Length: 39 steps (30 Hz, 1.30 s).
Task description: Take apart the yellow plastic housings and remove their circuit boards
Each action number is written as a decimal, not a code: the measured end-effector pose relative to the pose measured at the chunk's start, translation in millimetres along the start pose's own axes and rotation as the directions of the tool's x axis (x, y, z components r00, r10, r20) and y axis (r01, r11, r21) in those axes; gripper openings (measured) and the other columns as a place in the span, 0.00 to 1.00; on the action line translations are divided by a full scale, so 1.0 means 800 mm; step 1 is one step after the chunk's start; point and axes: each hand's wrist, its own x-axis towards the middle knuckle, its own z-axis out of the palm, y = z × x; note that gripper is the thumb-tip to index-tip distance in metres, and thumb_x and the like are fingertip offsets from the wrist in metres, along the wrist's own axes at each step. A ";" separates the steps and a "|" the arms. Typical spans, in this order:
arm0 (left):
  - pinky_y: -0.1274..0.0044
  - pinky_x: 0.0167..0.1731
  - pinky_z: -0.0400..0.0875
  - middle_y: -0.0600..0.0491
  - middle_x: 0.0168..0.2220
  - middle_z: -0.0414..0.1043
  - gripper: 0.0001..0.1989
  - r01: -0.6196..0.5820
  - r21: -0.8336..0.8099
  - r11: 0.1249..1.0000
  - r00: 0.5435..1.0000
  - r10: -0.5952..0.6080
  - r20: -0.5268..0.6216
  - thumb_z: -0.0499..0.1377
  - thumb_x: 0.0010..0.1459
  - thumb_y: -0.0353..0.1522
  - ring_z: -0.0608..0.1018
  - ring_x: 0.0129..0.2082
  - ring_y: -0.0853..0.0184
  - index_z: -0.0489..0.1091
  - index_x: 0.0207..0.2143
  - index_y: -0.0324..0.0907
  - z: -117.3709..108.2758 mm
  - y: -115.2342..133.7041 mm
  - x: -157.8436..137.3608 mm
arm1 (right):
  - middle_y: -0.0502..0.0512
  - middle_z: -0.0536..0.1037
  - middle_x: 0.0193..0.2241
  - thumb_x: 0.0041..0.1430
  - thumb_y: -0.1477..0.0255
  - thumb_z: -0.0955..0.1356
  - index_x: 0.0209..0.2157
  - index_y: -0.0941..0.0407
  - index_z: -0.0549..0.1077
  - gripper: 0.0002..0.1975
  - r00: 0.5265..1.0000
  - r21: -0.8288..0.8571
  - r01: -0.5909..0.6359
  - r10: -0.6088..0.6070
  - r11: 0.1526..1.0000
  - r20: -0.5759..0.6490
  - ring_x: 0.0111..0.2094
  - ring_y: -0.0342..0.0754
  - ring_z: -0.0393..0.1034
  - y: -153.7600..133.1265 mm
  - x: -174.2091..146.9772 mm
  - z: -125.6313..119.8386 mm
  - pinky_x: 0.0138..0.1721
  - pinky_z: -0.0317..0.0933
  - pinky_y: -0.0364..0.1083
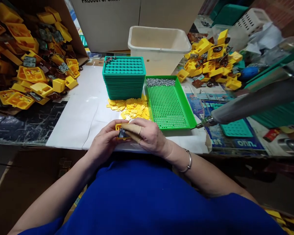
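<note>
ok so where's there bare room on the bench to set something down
Widest free patch: the white paper between the yellow heap on the left and the teal tray stack. A narrow strip also shows in front of the green tray. Crowded: to the green tray's right, a screwdriver and more yellow parts; between stack and right hand, loose yellow pieces.

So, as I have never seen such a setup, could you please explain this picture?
No robot here, just a person at work: their head camera took this picture, looking forward and down. The left hand holds a small yellow case; the right hand, wearing tan finger covers, is at the dark part inside it. On the table are stacked teal trays, loose yellow pieces, a green tray with small metal parts, and a pale bin. A dark tool points in from the right.
</note>
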 end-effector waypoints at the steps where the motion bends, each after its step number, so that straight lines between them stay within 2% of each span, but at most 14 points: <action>1: 0.71 0.38 0.75 0.52 0.33 0.78 0.14 0.006 -0.022 1.000 1.000 -0.006 0.013 0.61 0.49 0.28 0.78 0.34 0.64 0.77 0.40 0.41 0.000 0.001 0.000 | 0.58 0.75 0.32 0.68 0.71 0.61 0.45 0.62 0.76 0.14 1.000 -0.007 -0.006 0.006 1.000 0.002 0.34 0.44 0.70 0.001 0.001 0.001 0.35 0.68 0.42; 6: 0.66 0.42 0.76 0.49 0.36 0.78 0.15 0.024 -0.065 0.998 0.997 -0.019 0.075 0.59 0.49 0.30 0.79 0.38 0.59 0.76 0.41 0.39 -0.003 0.002 0.001 | 0.56 0.74 0.32 0.69 0.69 0.61 0.44 0.59 0.77 0.15 0.999 -0.035 -0.022 0.024 0.999 0.040 0.33 0.43 0.69 0.003 0.001 0.006 0.36 0.66 0.41; 11: 0.70 0.40 0.76 0.50 0.40 0.77 0.17 -0.001 0.013 1.000 0.997 0.000 0.079 0.63 0.47 0.29 0.78 0.40 0.60 0.76 0.43 0.42 -0.011 -0.003 0.001 | 0.55 0.73 0.30 0.69 0.68 0.61 0.43 0.58 0.78 0.15 0.998 -0.045 0.000 0.004 0.999 0.070 0.32 0.43 0.68 0.005 0.003 0.004 0.35 0.64 0.41; 15: 0.70 0.44 0.76 0.51 0.48 0.75 0.16 -0.017 0.049 0.999 0.994 0.011 0.113 0.63 0.52 0.30 0.77 0.45 0.60 0.75 0.46 0.45 -0.014 -0.007 -0.001 | 0.54 0.73 0.30 0.68 0.69 0.62 0.45 0.58 0.78 0.15 0.986 0.060 -0.072 0.062 0.996 0.153 0.31 0.42 0.67 0.009 0.006 -0.005 0.34 0.65 0.41; 18: 0.68 0.47 0.75 0.51 0.51 0.73 0.16 -0.029 0.047 0.998 0.987 0.021 0.160 0.62 0.55 0.31 0.76 0.49 0.59 0.74 0.47 0.46 -0.014 -0.007 -0.003 | 0.54 0.73 0.30 0.68 0.69 0.63 0.46 0.58 0.78 0.14 0.982 0.134 -0.131 0.109 0.982 0.155 0.31 0.41 0.68 0.009 0.008 -0.007 0.34 0.65 0.40; 21: 0.69 0.48 0.74 0.50 0.52 0.73 0.15 -0.047 0.036 0.998 0.980 0.039 0.193 0.62 0.56 0.31 0.75 0.51 0.58 0.74 0.48 0.46 -0.014 -0.008 -0.002 | 0.54 0.73 0.31 0.67 0.70 0.63 0.46 0.58 0.77 0.14 0.978 0.134 -0.175 0.155 0.976 0.142 0.32 0.42 0.69 0.008 0.008 -0.006 0.34 0.65 0.41; 26: 0.66 0.50 0.73 0.48 0.54 0.71 0.17 -0.032 0.034 0.999 0.977 0.024 0.214 0.62 0.56 0.30 0.75 0.52 0.56 0.74 0.49 0.45 -0.015 -0.008 0.000 | 0.54 0.73 0.32 0.68 0.70 0.63 0.46 0.56 0.78 0.13 0.967 0.152 -0.183 0.150 0.971 0.204 0.33 0.42 0.69 0.010 0.008 -0.006 0.36 0.66 0.42; 31: 0.66 0.51 0.73 0.49 0.54 0.72 0.17 -0.026 0.043 0.999 0.972 0.015 0.236 0.63 0.56 0.31 0.75 0.52 0.56 0.74 0.49 0.46 -0.017 -0.007 -0.001 | 0.52 0.73 0.30 0.66 0.72 0.65 0.45 0.58 0.78 0.12 0.970 0.207 -0.212 0.179 0.955 0.167 0.32 0.40 0.69 0.013 0.011 -0.008 0.34 0.65 0.40; 35: 0.70 0.51 0.72 0.50 0.54 0.71 0.19 -0.047 0.083 0.995 0.966 0.024 0.258 0.63 0.57 0.29 0.74 0.53 0.59 0.73 0.51 0.48 -0.022 -0.007 0.000 | 0.52 0.73 0.30 0.66 0.71 0.65 0.43 0.58 0.79 0.10 0.964 0.236 -0.252 0.221 0.938 0.148 0.32 0.40 0.69 0.012 0.010 -0.003 0.34 0.64 0.40; 39: 0.74 0.51 0.71 0.51 0.56 0.70 0.21 -0.094 0.120 0.988 0.961 0.058 0.271 0.63 0.58 0.29 0.73 0.54 0.61 0.71 0.54 0.49 -0.025 -0.008 0.001 | 0.51 0.72 0.30 0.65 0.69 0.66 0.41 0.57 0.79 0.10 0.961 0.248 -0.276 0.273 0.929 0.046 0.32 0.40 0.68 0.006 0.005 0.010 0.34 0.65 0.41</action>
